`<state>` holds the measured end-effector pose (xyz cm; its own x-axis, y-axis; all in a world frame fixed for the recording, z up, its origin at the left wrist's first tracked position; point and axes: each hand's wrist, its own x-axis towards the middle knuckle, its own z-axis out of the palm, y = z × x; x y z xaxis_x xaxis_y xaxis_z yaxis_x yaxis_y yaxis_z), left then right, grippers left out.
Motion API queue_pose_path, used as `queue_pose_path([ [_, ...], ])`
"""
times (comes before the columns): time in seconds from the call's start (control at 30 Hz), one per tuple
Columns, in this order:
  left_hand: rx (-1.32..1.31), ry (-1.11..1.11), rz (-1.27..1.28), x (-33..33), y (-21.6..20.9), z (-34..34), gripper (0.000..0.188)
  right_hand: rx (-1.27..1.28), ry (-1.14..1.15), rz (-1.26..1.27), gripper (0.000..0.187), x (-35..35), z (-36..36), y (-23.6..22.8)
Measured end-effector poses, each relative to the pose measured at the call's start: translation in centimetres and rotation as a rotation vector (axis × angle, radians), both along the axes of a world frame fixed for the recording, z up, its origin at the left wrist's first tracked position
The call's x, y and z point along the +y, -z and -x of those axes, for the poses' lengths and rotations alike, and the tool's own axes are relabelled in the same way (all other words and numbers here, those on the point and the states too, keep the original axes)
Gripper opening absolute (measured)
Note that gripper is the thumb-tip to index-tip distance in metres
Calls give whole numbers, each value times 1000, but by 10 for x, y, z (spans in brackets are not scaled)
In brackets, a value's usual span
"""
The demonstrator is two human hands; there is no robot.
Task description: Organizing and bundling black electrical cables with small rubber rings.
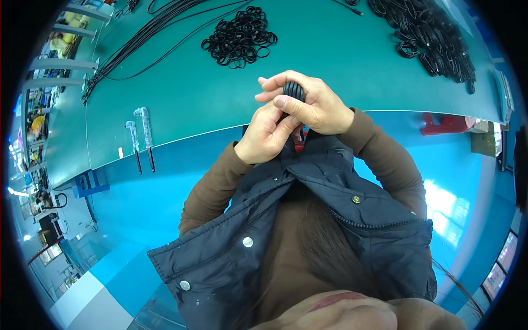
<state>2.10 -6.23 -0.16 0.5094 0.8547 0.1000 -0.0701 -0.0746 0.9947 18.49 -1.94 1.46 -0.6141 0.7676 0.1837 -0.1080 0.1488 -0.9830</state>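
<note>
A person in a dark vest [220,280] and brown sleeves stood at a green worktable [181,99], both hands together just beyond its near edge. Between them was a small coil of black cable [294,90], its turns lying side by side. The right hand [319,107] was closed around the coil, thumb across the front and fingers reaching past it to the left. The left hand [265,135] was bent in against the coil's lower part, touching the right; its fingertips were hidden, so whether it gripped the cable could not be told.

On the worktable beyond the hands lay a pile of black rings [236,37]. Left of it stretched a bundle of long black cables [146,36], and at the far right was a heap of coiled black cables [432,38]. Two fuzzy grey-headed brushes [146,126] lay side by side at the near left edge, their dark handles jutting over it. A red stool [445,124] stood at the right, near a cardboard box [484,143].
</note>
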Motion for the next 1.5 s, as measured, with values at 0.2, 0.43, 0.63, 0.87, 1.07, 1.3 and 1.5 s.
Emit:
queue_pose_path([
  [0.2, -98, 5, 110, 2, 8, 8, 9, -86, -92, 159, 34, 5, 4, -6],
  [0.43, -208, -156, 15, 2, 4, 38, 9, -296, 300, -342, 29, 150, 6, 13],
  [0.63, -191, -263, -6, 2, 11, 62, 9, -899, 484, -360, 17, 227, 57, 27],
  [0.87, -229, -375, 33, 16, 9, 74, 10, -629, 485, -246, 16, 251, 51, 44],
  [1.07, -201, -585, -65, 85, 3, 61, 13, -452, 425, -117, 12, 211, 35, 27],
  [1.3, 24, -767, -144, 162, 15, 19, 14, -227, 378, -124, 11, 165, 42, 12],
  [1.5, -18, -667, -20, 164, -5, 4, 13, 6, 449, 181, 10, 165, 19, 19],
])
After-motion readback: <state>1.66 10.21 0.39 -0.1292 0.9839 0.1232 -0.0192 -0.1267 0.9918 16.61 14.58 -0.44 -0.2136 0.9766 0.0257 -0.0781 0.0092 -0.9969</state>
